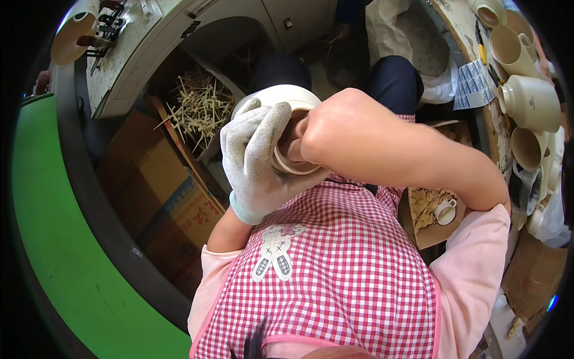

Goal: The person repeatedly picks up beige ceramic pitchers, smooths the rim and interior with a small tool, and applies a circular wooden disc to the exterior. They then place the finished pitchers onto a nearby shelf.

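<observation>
Head view: we hold the cream jar (280, 94) up over our lap, off any surface, well apart from the inner edge of the desk (459, 30) at R. It looks stiff & smooth-walled, prob. fairly light for its size; can't tell if plastic or ceramic, so we'd treat it as a bit fragile. Bare skin might slip on it; the knit glove should grip better. Best hold: round the outer wall, w/ the rim as 2nd option.

Re position: jar sits inside the curl of our gloved L hand (254, 140), whose fingers lie close together, wrapped over its L side. Its mouth faces us, & our bare R hand (314, 134) goes into it; those fingers are bent, tips hidden inside, so we can't tell if they pinch anything.

Nearby: similar jars (534, 105) stand or lie along the desk's R part; a blue-white sheet (472, 87) overhangs its inner edge. A small white cup (445, 212) lies in the carton (431, 238) beside our R elbow.
</observation>
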### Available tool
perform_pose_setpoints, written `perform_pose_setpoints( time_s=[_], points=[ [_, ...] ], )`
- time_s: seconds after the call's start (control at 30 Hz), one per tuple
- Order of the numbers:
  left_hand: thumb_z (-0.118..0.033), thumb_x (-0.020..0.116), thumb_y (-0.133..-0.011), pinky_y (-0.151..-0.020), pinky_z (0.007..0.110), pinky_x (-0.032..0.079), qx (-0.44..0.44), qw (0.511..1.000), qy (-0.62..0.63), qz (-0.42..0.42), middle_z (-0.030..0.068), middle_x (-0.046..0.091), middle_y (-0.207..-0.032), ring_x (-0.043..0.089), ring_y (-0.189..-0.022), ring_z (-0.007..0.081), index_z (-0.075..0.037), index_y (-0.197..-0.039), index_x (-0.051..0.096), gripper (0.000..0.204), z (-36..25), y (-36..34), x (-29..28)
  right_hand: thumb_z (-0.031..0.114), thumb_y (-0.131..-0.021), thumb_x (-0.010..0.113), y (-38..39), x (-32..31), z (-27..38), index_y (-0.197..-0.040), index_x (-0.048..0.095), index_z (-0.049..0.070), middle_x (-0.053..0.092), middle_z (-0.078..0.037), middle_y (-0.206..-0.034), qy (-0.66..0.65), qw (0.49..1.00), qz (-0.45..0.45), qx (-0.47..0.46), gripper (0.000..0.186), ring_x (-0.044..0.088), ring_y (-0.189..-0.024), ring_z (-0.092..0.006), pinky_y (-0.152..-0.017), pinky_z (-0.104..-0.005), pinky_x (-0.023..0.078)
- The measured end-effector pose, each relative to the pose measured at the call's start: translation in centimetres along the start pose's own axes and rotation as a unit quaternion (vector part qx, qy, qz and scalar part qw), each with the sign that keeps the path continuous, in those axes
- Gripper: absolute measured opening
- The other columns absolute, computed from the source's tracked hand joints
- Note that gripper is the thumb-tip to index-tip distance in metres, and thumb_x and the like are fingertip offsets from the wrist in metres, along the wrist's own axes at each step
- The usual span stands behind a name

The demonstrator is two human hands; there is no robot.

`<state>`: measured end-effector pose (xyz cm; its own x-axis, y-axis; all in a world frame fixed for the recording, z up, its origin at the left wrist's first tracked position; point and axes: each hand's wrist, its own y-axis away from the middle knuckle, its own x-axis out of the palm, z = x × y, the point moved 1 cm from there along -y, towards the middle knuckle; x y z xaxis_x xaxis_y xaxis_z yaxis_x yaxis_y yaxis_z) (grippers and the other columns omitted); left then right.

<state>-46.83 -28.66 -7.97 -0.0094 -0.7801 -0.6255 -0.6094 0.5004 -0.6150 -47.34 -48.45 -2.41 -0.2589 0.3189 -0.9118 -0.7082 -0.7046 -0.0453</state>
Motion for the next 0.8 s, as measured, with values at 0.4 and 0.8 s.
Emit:
perform_pose_setpoints(
  time_s=[0.4,0.8],
  points=[
    [-0.032,0.071,-0.097,-0.081,0.033,0.056,-0.413,0.894,0.084,-0.152,0.0085,0.071,-0.092,0.07,-0.084,0.0187,0.002,-0.107,0.071,0.036,5.6,-0.9,-5.1,0.025,-0.108,0.057,3.1,-3.4,-5.7,-0.108,0.071,-0.001,0.068,-0.001,-0.089,-0.365,0.82,-0.294,0.329,0.03,0.06,-0.081,-0.0094,-0.075,-0.0262,0.05],
    [-0.023,0.077,-0.087,-0.109,0.041,0.05,-0.421,0.508,0.748,-0.072,0.0162,0.058,-0.141,0.061,-0.127,0.0274,0.003,-0.15,0.042,0.077,9.6,3.0,-1.8,0.026,-0.103,0.063,-9.2,-11.3,-9.0,-0.099,0.075,-0.003,0.074,-0.01,-0.094,-0.012,0.946,-0.293,0.138,0.032,0.066,-0.087,-0.0145,-0.082,-0.0304,0.051]
  ],
)
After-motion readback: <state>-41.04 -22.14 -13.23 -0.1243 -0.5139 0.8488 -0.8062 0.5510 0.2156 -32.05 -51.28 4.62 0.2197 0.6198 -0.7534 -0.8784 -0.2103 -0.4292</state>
